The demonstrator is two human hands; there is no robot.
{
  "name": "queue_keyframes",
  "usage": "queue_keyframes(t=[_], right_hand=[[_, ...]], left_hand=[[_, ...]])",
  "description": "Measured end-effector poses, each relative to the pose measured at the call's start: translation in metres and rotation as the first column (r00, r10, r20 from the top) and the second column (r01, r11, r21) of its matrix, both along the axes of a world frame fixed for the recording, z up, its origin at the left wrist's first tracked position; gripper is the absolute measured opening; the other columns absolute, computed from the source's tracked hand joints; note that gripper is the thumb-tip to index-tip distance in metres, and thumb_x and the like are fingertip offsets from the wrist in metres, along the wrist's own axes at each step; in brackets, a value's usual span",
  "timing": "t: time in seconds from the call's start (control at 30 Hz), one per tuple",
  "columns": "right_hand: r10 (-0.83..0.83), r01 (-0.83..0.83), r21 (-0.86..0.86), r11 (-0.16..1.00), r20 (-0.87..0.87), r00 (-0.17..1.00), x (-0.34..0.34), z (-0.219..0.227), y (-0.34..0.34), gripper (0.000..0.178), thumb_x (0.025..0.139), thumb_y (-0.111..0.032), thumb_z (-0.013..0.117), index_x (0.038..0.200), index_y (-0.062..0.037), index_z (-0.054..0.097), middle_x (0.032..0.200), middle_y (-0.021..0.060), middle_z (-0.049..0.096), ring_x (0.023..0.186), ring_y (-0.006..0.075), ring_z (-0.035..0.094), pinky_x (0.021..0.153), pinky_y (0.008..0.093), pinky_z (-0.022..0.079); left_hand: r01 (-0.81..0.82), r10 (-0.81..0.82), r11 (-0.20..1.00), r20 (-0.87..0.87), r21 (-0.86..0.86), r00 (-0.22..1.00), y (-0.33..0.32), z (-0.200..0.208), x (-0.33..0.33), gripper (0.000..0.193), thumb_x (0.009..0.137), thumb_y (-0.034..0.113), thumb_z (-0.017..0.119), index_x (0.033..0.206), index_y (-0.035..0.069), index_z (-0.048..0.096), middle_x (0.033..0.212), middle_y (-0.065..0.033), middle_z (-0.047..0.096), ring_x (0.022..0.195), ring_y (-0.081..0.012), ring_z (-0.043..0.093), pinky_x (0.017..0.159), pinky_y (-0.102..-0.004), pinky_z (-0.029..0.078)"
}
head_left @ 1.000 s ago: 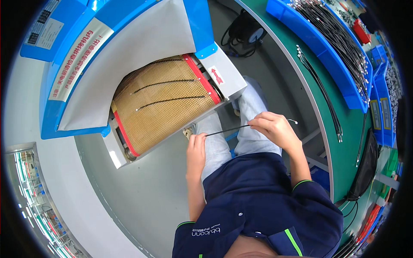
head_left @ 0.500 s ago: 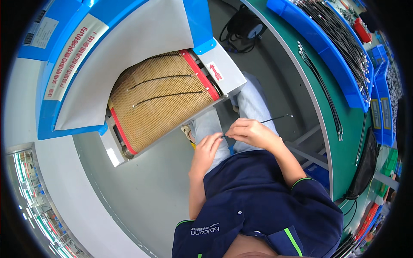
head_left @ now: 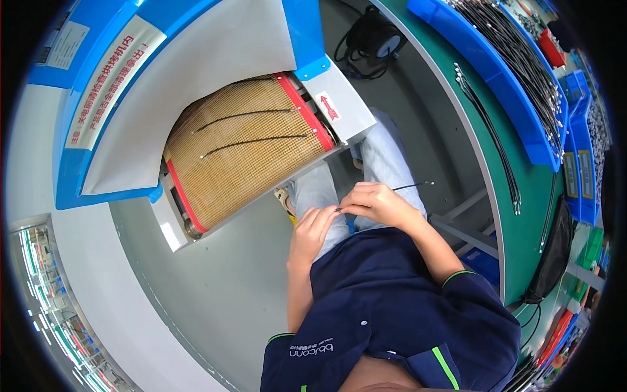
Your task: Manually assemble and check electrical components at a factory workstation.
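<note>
A thin black cable (head_left: 410,187) with a small metal end runs between my two hands over my lap. My left hand (head_left: 311,234) pinches its near-left end with thumb and fingertips. Close beside it, fingertips nearly touching, my right hand (head_left: 377,205) is closed round the cable, and the rest sticks out to the right past the knuckles. The tip between my fingertips is mostly hidden. Two more black cables lie apart, roughly parallel, on the tan mesh conveyor belt (head_left: 245,171) ahead to the left: a farther cable (head_left: 245,118) and a nearer cable (head_left: 255,140).
The belt runs out of a blue-and-white machine (head_left: 196,78). At right, a green table (head_left: 473,140) carries a small bundle of cables (head_left: 490,130) and a blue bin (head_left: 522,130) heaped with black cables. A cord reel (head_left: 385,46) stands on the floor beyond my legs.
My right hand has shifted slightly left, closer to my left fingertips. The cable's free end has moved left and a little nearer me. Both cables on the belt appear slightly farther up.
</note>
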State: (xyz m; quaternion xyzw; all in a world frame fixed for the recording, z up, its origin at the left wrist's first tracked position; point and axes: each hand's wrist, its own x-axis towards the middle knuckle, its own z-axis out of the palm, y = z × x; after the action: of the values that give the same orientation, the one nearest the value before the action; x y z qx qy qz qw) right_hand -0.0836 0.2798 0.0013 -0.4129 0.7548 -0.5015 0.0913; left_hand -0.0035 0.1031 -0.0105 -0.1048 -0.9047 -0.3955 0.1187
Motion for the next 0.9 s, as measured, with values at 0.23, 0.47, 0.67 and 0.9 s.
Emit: queue_keyframes(t=[0.23, 0.47, 0.67, 0.9], right_hand=[[0.013, -0.013, 0.002, 1.0, 0.055, 0.998, -0.001, -0.003, 0.0, 0.01, 0.076, -0.008, 0.067, 0.083, -0.0016, 0.063, 0.073, 0.0087, 0.061, 0.068, 0.0244, 0.058, 0.064, 0.0334, 0.047], [0.013, -0.021, 0.058, 0.998, 0.138, 0.99, 0.0, -0.002, 0.001, 0.011, 0.076, -0.007, 0.067, 0.084, -0.0017, 0.063, 0.074, 0.009, 0.061, 0.068, 0.0244, 0.059, 0.062, 0.0326, 0.048], [-0.039, 0.029, 0.043, 0.999, 0.25, 0.968, -0.004, 0.003, 0.01, 0.011, 0.076, -0.009, 0.067, 0.081, -0.0006, 0.063, 0.075, 0.0107, 0.059, 0.065, 0.0274, 0.058, 0.06, 0.0333, 0.048], [-0.046, 0.036, 0.049, 0.998, 0.22, 0.975, -0.004, 0.001, 0.009, 0.01, 0.077, -0.009, 0.066, 0.081, -0.0004, 0.063, 0.074, 0.0109, 0.058, 0.065, 0.027, 0.058, 0.059, 0.0333, 0.047]], left_hand=[[-0.015, 0.018, 0.999, -0.077, 0.048, 0.997, 0.002, -0.001, -0.001, 0.016, 0.072, 0.001, 0.069, 0.088, 0.002, 0.064, 0.081, -0.0082, 0.064, 0.07, -0.0223, 0.06, 0.061, -0.0308, 0.049], [-0.012, 0.017, 0.999, -0.111, 0.042, 0.994, 0.003, 0.0, -0.002, 0.018, 0.068, -0.003, 0.069, 0.084, 0.003, 0.064, 0.079, -0.0074, 0.063, 0.069, -0.0216, 0.06, 0.06, -0.0303, 0.049], [-0.038, 0.044, 0.998, -0.098, 0.059, 0.994, 0.0, 0.0, -0.002, 0.018, 0.066, -0.004, 0.069, 0.082, 0.003, 0.063, 0.075, -0.007, 0.062, 0.067, -0.0212, 0.06, 0.059, -0.0298, 0.048], [-0.05, 0.062, 0.995, -0.126, 0.091, 0.99, 0.001, -0.001, -0.003, 0.017, 0.067, -0.005, 0.069, 0.081, 0.002, 0.062, 0.075, -0.0074, 0.062, 0.066, -0.022, 0.059, 0.059, -0.0304, 0.047]])
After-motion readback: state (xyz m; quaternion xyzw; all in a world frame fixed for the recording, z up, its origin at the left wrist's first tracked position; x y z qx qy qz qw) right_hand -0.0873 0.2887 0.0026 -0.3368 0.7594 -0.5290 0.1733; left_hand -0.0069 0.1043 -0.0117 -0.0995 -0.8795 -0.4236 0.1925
